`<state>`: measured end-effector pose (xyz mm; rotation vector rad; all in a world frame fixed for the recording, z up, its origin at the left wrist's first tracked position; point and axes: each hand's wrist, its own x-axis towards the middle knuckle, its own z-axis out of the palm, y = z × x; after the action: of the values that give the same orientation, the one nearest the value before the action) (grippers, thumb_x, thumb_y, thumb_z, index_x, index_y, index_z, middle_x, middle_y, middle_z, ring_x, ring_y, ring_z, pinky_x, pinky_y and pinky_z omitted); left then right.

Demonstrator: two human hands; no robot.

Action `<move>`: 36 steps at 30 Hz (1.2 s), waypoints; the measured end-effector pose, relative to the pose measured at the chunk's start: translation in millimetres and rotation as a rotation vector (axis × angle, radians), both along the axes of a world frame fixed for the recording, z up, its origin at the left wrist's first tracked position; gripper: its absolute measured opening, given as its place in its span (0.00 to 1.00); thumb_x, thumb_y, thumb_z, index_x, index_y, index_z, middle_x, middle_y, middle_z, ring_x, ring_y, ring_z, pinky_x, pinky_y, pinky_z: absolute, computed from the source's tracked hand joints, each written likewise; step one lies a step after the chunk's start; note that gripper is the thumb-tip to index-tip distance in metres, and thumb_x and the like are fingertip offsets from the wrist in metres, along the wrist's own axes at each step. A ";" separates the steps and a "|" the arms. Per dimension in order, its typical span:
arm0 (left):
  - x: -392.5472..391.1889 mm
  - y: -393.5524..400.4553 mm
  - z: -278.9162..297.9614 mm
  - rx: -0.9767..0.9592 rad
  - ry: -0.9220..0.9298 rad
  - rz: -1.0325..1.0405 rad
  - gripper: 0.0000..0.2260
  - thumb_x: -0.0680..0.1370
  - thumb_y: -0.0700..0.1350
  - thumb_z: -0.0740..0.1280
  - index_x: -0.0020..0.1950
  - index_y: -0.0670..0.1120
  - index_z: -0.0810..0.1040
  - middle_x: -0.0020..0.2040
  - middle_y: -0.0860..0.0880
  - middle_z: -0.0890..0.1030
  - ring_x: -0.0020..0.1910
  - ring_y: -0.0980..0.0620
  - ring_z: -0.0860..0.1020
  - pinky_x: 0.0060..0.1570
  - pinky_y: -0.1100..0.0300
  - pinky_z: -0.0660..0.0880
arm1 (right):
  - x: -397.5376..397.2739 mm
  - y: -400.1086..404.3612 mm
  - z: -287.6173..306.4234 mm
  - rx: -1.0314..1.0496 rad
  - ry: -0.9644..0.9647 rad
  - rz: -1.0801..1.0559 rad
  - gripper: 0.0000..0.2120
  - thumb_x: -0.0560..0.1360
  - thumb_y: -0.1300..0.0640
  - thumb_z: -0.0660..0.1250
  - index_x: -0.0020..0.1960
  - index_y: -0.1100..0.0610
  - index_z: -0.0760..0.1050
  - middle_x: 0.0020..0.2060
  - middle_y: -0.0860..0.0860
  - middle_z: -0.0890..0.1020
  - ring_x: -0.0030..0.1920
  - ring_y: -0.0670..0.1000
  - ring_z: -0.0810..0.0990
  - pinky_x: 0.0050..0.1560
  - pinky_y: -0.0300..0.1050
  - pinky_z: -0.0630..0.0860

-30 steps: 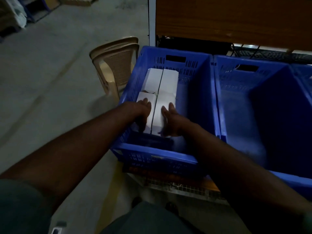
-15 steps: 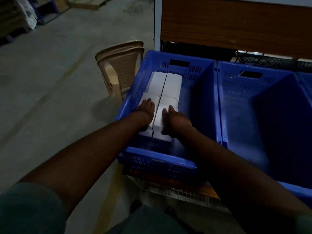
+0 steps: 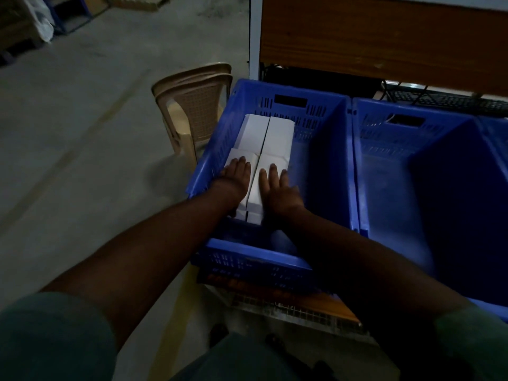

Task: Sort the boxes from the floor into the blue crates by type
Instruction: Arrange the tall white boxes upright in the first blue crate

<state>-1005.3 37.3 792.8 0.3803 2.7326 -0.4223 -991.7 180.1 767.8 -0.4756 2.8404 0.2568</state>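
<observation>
1. Both hands have gone from gripping the near ends of the front boxes a second ago to lying flat on top of them, fingers now stretched forward.
2. Grey concrete floor (image 3: 82,166) fills the left of the view, with a faint painted line running across it.
3. Behind the crates stands a wooden panel (image 3: 384,37) on a white frame.
4. Two blue crates sit side by side, touching: the left crate (image 3: 324,171) holds the boxes, the right crate (image 3: 390,188) shows only its bare floor and walls.
5. Stacked beige plastic chairs (image 3: 198,105) stand just beside the left crate's outer wall.
6. Four white boxes (image 3: 277,133) lie in two rows against the left wall of the left crate, packed edge to edge.
7. Left hand (image 3: 233,177) rests open, palm down, on the near left box.
8. Right hand (image 3: 277,188) lies open, fingers straight, on the near right box.
</observation>
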 end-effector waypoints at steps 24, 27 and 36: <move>170.6 -43.1 74.6 0.744 0.856 0.288 0.12 0.75 0.43 0.68 0.58 0.48 0.80 0.52 0.49 0.81 0.52 0.46 0.78 0.51 0.52 0.74 | 102.4 -12.7 112.6 -1.328 0.200 0.167 0.10 0.75 0.58 0.66 0.55 0.53 0.81 0.48 0.45 0.85 0.45 0.42 0.82 0.49 0.43 0.80; 243.9 -69.0 69.9 0.750 0.918 0.458 0.11 0.77 0.44 0.68 0.58 0.48 0.80 0.53 0.51 0.81 0.54 0.49 0.78 0.54 0.55 0.74 | 148.8 -47.6 119.3 -1.450 0.059 0.325 0.09 0.76 0.61 0.66 0.55 0.56 0.82 0.48 0.47 0.85 0.47 0.41 0.83 0.48 0.36 0.78; 483.0 -108.4 3.8 0.704 1.108 0.972 0.09 0.79 0.43 0.68 0.58 0.47 0.80 0.53 0.51 0.81 0.54 0.51 0.79 0.55 0.58 0.73 | 325.1 -158.9 63.9 -1.285 -0.506 0.719 0.08 0.78 0.59 0.65 0.54 0.51 0.81 0.47 0.45 0.83 0.45 0.42 0.82 0.44 0.35 0.78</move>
<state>-522.3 -71.1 796.7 -1.4012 3.4543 0.8530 -666.6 21.2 831.7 -1.4763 1.8671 -1.4037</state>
